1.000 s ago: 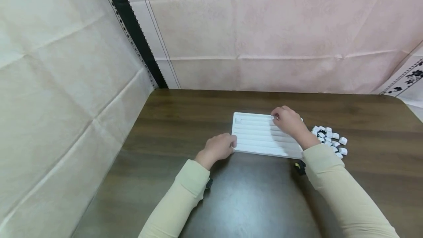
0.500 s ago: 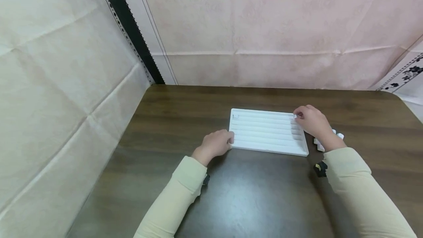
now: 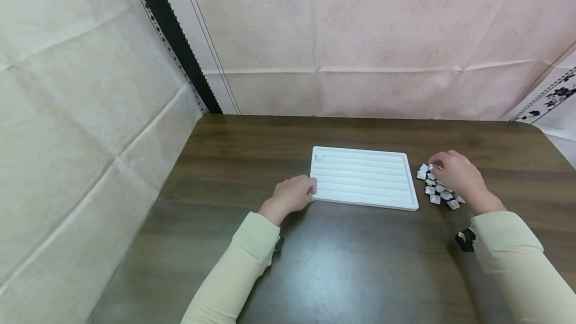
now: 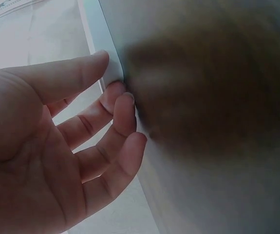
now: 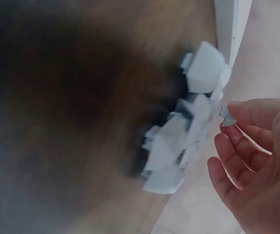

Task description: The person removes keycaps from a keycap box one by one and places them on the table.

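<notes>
A white ridged tray [image 3: 362,179] lies on the wooden table. My left hand [image 3: 291,195] holds its near left corner; in the left wrist view the thumb is on the tray's edge [image 4: 103,29], with bent fingertips beside it. To the right of the tray sits a loose pile of small white keycap-like pieces [image 3: 435,199]. Over the far side of this pile is my right hand [image 3: 460,176]. Its thumb and index finger pinch one small white piece [image 5: 227,117] in the right wrist view, partly hidden by the fingertips.
The brown table [image 3: 252,139] meets a pale cloth backdrop [image 3: 382,39] along its far edge. Another cloth sheet [image 3: 67,139] hangs at the left side. A dark wrist device [image 3: 465,240] is at the right cuff.
My right hand has moved from above the tray, past its far right corner, to the pile on the right. My left hand keeps its hold on the corner.
</notes>
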Tool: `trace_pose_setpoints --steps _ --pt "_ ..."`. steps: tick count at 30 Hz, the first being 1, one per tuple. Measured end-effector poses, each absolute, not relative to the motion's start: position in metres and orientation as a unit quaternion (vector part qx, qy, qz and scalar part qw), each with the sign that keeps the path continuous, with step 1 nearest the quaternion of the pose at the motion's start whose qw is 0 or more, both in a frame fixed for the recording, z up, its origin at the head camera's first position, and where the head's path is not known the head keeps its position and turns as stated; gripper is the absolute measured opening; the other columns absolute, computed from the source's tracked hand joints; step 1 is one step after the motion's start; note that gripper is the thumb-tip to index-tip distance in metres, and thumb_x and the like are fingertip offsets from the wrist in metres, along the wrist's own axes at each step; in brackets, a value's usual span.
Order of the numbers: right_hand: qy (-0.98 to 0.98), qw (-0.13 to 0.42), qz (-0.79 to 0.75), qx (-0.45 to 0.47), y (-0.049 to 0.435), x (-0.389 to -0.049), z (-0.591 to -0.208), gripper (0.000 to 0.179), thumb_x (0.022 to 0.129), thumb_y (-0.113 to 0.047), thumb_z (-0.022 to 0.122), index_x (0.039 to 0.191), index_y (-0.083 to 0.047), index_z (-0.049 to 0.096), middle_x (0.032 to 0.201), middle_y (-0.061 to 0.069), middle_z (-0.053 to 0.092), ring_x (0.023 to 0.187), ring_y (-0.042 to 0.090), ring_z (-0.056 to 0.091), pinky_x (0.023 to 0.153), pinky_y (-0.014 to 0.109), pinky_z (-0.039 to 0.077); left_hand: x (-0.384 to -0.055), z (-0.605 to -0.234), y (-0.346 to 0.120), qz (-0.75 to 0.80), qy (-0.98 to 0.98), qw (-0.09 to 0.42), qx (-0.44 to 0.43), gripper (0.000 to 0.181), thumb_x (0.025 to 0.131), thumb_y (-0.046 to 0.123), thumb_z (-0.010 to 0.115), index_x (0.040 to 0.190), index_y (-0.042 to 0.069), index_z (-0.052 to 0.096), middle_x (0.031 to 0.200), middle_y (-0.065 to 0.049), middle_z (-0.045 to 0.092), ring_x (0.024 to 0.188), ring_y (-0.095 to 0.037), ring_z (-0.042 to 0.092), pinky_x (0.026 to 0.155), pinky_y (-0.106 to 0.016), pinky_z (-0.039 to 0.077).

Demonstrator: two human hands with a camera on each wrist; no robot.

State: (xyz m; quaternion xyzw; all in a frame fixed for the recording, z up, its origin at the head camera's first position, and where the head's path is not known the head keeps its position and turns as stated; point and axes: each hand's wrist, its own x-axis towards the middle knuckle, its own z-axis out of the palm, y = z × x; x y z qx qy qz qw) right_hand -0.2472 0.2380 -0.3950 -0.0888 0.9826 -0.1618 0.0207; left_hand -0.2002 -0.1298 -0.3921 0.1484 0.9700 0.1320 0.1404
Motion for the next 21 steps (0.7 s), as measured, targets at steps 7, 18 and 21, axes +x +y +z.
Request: trace_pose_setpoints --steps 7,18,21 --pt "0.981 0.028 -0.171 -0.083 0.2435 -0.2449 -0.4011 0.029 0.089 -0.015 0.051 0.108 0.006 0.058 0.104 0.027 0.052 0.091 0.037 0.05 0.073 0.052 0.04 -0.1998 -0.3921 -0.1297 0.139 0.969 0.144 0.146 0.004 0.09 0.018 0.057 0.092 0.016 0.06 0.084 0.001 0.055 0.075 -0.015 0.051 0.061 -0.027 0.039" --pt "0.981 0.036 -0.169 -0.086 0.244 -0.2437 -0.3974 0.031 0.088 -0.016 0.051 0.11 0.006 0.057 0.106 0.029 0.052 0.093 0.039 0.05 0.073 0.053 0.041 -0.1999 -0.392 -0.1306 0.134 0.97 0.142 0.147 0.004 0.09 0.018 0.057 0.092 0.016 0.06 0.083 0.002 0.055 0.075 -0.015 0.05 0.061 -0.027 0.039" --pt "0.982 0.04 -0.161 -0.093 0.2451 -0.2428 -0.3928 0.032 0.089 -0.017 0.051 0.111 0.005 0.056 0.108 0.029 0.051 0.093 0.041 0.05 0.072 0.054 0.041 -0.1993 -0.3916 -0.1301 0.135 0.969 0.142 0.15 0.004 0.09 0.018 0.057 0.092 0.016 0.06 0.083 0.001 0.055 0.074 -0.015 0.05 0.061 -0.027 0.039"
